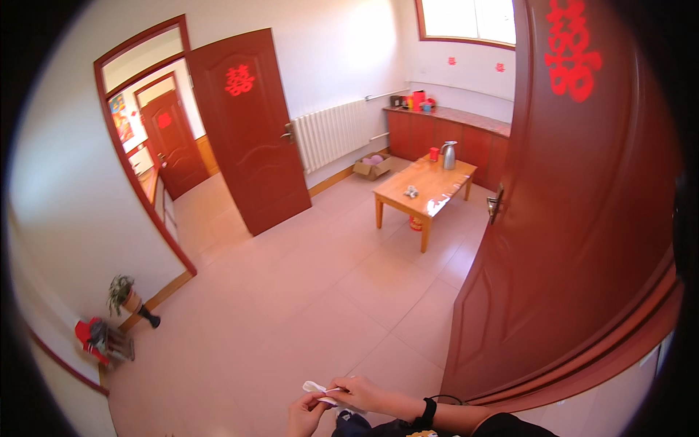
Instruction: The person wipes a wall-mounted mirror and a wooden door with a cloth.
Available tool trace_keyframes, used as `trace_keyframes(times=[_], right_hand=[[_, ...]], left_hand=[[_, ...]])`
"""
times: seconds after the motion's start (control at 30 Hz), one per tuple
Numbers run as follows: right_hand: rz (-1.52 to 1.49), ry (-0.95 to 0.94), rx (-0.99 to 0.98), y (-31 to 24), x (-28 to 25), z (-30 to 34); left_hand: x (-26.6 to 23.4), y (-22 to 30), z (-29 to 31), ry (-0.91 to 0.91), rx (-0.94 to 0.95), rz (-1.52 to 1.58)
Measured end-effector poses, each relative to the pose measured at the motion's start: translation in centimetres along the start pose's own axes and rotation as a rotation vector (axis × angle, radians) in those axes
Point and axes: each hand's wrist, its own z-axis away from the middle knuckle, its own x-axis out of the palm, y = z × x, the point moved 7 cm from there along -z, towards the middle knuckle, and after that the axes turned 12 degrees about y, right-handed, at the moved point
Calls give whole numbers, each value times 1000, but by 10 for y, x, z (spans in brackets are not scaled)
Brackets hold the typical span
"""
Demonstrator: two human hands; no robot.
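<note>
Close to my body at the lower edge, my left hand (309, 414) and my right hand (358, 394) are brought together with bent fingers. Between them they pinch a small, crumpled white piece of soft material (313, 387), like tissue or thin cloth. One end of it sticks out to the upper left, beyond my fingertips. A bit of purple shows under the fingers, too small to make out. My right wrist wears a black band (428, 412).
An open brown door (575, 240) stands close on my right; another open door (251, 131) is across the room. A wooden table (408, 182) bears a silver jug (449, 156) and a red cup (434, 154). A potted plant (122, 295) and a small stool (116, 342) stand left.
</note>
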Motion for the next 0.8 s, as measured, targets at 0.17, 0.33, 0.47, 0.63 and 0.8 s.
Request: trace_keyframes(times=[0.17, 0.33, 0.47, 0.63, 0.8], right_hand=[[81, 64, 128, -17, 12, -58], [63, 199, 87, -4, 32, -110], [-7, 171, 79, 12, 40, -146], [-49, 284, 146, 0, 10, -175], [60, 456, 29, -24, -24, -189]], left_hand=[[-14, 35, -81, -78, 61, 28], [-45, 38, -146, -89, 67, -289], [-59, 98, -169, -73, 658, -479], [-51, 65, -200, -594, 256, -418], [-35, 49, -222, -610, 306, -360]])
